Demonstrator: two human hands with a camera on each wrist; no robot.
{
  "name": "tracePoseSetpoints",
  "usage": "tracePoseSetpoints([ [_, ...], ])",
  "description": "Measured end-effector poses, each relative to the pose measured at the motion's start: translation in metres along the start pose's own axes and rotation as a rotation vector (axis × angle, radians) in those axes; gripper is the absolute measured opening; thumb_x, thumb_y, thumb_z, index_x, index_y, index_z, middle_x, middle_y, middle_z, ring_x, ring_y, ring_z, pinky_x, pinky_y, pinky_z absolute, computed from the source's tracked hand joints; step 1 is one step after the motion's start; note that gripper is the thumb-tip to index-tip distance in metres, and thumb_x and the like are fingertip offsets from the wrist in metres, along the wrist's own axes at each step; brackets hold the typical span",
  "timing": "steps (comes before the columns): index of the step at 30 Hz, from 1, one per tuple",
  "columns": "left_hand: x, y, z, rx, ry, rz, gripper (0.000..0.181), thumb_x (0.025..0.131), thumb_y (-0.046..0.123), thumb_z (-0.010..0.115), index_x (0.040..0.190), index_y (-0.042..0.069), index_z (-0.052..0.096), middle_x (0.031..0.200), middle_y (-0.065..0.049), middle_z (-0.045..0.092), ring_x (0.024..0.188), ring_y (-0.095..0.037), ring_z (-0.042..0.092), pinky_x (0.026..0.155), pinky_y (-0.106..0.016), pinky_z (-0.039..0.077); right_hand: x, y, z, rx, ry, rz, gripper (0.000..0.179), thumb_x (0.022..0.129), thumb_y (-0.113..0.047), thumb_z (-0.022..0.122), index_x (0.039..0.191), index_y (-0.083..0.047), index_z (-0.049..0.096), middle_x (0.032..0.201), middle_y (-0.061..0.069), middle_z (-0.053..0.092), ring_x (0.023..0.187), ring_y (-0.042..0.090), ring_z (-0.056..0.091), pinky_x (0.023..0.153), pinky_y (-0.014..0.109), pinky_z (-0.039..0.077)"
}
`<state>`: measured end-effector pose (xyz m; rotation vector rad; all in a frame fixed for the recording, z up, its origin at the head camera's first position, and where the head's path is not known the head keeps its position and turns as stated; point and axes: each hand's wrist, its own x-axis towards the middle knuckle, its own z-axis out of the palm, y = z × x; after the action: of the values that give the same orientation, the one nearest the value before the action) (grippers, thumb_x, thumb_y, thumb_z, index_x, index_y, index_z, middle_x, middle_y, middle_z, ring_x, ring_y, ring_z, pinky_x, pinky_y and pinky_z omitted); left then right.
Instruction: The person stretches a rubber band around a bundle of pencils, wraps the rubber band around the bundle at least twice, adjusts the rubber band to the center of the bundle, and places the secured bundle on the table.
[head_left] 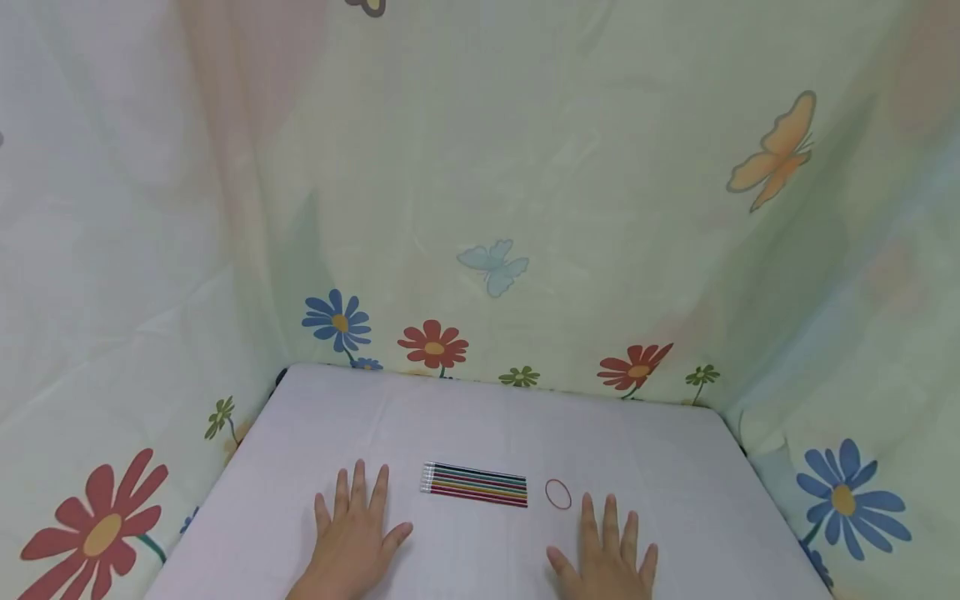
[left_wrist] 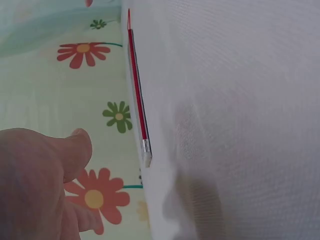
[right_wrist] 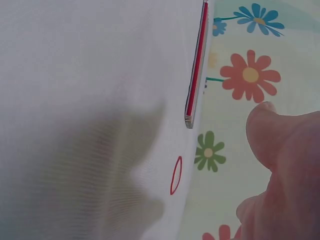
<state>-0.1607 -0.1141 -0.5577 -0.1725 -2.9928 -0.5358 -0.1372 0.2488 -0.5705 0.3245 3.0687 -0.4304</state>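
Note:
Several coloured pencils [head_left: 476,485] lie side by side in a flat row on the white-covered table, their white eraser ends to the left. Just right of them rests a thin red rubber band [head_left: 547,492], looped in an oval. My left hand [head_left: 348,537] is spread palm down, left of and nearer than the pencils, holding nothing. Fingers apart, my right hand [head_left: 607,558] is nearest the rubber band, its fingertips a little short of it. In the right wrist view, the pencils [right_wrist: 197,65] appear edge-on beyond the band; the left wrist view shows the eraser end [left_wrist: 147,159] nearest.
A white cloth covers the table [head_left: 450,425]. Behind it hangs a pale curtain [head_left: 600,208] printed with flowers and butterflies, which also closes in the left and right sides. The table's back edge meets this curtain.

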Motion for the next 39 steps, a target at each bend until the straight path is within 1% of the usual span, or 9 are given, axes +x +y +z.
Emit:
tracePoseSetpoints([
  [4,0.002,0.0,-0.003,-0.005,0.001,0.01,0.089,0.1,0.057,0.068,0.166,0.008,0.037,0.173,-0.034,0.026,0.159,-0.061,0.023,0.115,-0.088,0.019,0.004,-0.002,-0.003,-0.02,0.004,-0.018,0.115,0.089,-0.081,0.063,0.17,-0.01,0.025,0.177,0.03,0.008,0.16,0.063,0.001,0.12,0.085,-0.004],
  [8,0.005,0.001,-0.004,-0.049,-0.024,0.017,0.087,0.1,0.054,0.07,0.165,0.006,0.039,0.171,-0.034,0.03,0.158,-0.06,0.027,0.114,-0.085,0.027,0.006,-0.005,-0.007,-0.043,-0.002,-0.057,0.115,0.089,-0.078,0.067,0.171,-0.012,0.022,0.178,0.028,0.007,0.161,0.062,0.002,0.119,0.086,0.0],
  [11,0.009,0.002,-0.004,-0.082,-0.03,0.049,0.084,0.101,0.052,0.07,0.164,0.006,0.04,0.17,-0.033,0.033,0.158,-0.058,0.029,0.114,-0.082,0.031,0.009,-0.009,-0.012,-0.041,-0.006,-0.096,0.113,0.09,-0.072,0.071,0.172,-0.013,0.02,0.179,0.027,0.007,0.162,0.061,0.003,0.119,0.086,0.002],
  [14,0.015,0.002,-0.003,-0.083,-0.013,0.098,0.081,0.102,0.05,0.07,0.164,0.006,0.04,0.17,-0.031,0.036,0.159,-0.056,0.031,0.116,-0.078,0.035,0.013,-0.014,-0.019,-0.037,-0.003,-0.146,0.111,0.091,-0.066,0.074,0.172,-0.012,0.02,0.179,0.026,0.008,0.163,0.059,0.004,0.12,0.085,0.004],
  [19,0.026,0.005,-0.003,-0.04,0.047,0.185,0.076,0.104,0.045,0.069,0.163,0.007,0.042,0.168,-0.028,0.041,0.158,-0.052,0.036,0.117,-0.072,0.04,0.021,-0.023,-0.027,-0.067,0.044,-0.267,0.105,0.095,-0.058,0.074,0.172,-0.01,0.021,0.179,0.025,0.015,0.163,0.056,0.012,0.121,0.083,0.012],
  [23,0.035,0.011,-0.006,0.02,0.071,0.228,0.072,0.103,0.038,0.071,0.162,0.006,0.045,0.166,-0.027,0.045,0.158,-0.051,0.037,0.116,-0.072,0.04,0.029,-0.032,-0.031,-0.093,0.063,-0.339,0.098,0.098,-0.052,0.073,0.17,-0.006,0.024,0.178,0.024,0.02,0.164,0.053,0.017,0.122,0.081,0.016],
  [29,0.047,0.022,-0.009,0.064,0.056,0.268,0.066,0.097,0.02,0.071,0.158,0.005,0.05,0.159,-0.027,0.053,0.155,-0.051,0.041,0.117,-0.073,0.04,0.037,-0.053,-0.04,-0.101,0.086,-0.424,0.088,0.101,-0.042,0.073,0.167,-0.001,0.032,0.176,0.023,0.029,0.164,0.05,0.023,0.124,0.078,0.02],
  [34,0.057,0.029,-0.007,0.082,0.061,0.305,0.066,0.094,0.018,0.07,0.156,0.003,0.05,0.152,-0.025,0.055,0.145,-0.046,0.049,0.117,-0.067,0.042,0.047,-0.062,-0.038,-0.079,0.146,-0.509,0.077,0.101,-0.03,0.074,0.162,0.002,0.039,0.169,0.025,0.041,0.158,0.048,0.037,0.124,0.071,0.031],
  [39,0.066,0.034,-0.005,0.123,0.038,0.317,0.067,0.093,0.019,0.069,0.155,0.002,0.05,0.149,-0.023,0.055,0.141,-0.043,0.049,0.116,-0.064,0.041,0.056,-0.072,-0.035,-0.042,0.197,-0.551,0.071,0.099,-0.022,0.076,0.158,0.004,0.047,0.16,0.023,0.054,0.15,0.044,0.05,0.122,0.062,0.04],
])
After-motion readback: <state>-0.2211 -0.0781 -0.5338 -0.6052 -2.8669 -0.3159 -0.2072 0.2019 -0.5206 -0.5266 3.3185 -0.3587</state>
